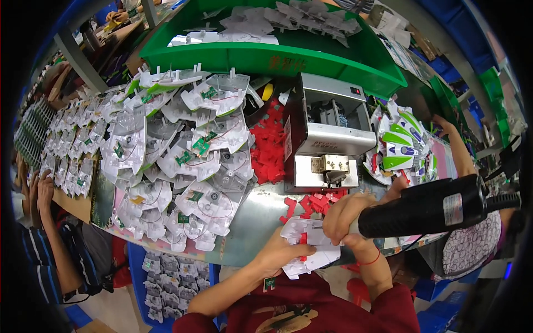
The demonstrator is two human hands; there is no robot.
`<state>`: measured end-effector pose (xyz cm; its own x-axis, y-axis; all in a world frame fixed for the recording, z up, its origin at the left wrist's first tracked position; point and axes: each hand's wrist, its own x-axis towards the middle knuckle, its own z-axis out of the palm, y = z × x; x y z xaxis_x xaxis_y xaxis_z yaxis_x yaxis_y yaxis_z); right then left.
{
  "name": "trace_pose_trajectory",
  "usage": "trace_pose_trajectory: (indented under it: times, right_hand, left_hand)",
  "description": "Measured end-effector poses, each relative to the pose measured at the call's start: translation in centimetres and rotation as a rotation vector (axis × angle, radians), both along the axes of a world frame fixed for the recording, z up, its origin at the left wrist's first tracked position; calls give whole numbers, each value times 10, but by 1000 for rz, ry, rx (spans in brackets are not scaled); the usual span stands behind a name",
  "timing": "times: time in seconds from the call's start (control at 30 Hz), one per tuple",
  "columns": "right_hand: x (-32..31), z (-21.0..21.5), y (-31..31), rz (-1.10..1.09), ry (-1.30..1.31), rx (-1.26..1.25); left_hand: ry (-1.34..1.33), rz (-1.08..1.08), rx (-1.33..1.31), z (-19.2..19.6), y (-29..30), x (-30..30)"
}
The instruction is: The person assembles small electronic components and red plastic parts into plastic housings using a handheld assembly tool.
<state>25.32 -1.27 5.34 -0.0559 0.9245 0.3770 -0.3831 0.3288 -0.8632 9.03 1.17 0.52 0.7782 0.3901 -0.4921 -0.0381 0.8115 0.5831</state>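
Downward from the head camera, the person's left hand [277, 252] gripped a white plastic shell [308, 247] with a red piece set in it, fingers curled over its near edge, seemingly to steady it just off the near edge of the metal-topped bench [255, 213]; the right hand [347, 219] was clenched around the grip of a black electric screwdriver [427, 205], its body lying sideways to the right and its nose meeting the shell, so the tool could bear on the part while the other hand braced it; loose red clips [311, 202] lay at the near edge, close at hand; a small silver feeder machine [327, 139] stood just behind; a heap of white shells with circuit boards [177, 161] covered the bench's left side; a green bin [266, 53] of white parts sat along the far edge; a co-worker's hands [39, 191] rested at the left edge.
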Motion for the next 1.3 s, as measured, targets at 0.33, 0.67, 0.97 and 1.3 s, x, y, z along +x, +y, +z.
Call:
trace_pose_trajectory:
  times: [0.33,0.67,0.97,1.3]
  right_hand:
    - [4,22,12,84,-456,379]
    - [18,6,10,-348,-190,266]
    - [22,-7,30,-587,-317,36]
    - [-13,9,-20,-222,150,15]
  left_hand:
    - [-22,-60,51,9,2,1]
    - [6,45,220,-11,0,8]
    - [24,185,150,-16,2,3]
    - [17,224,41,-9,8,5]
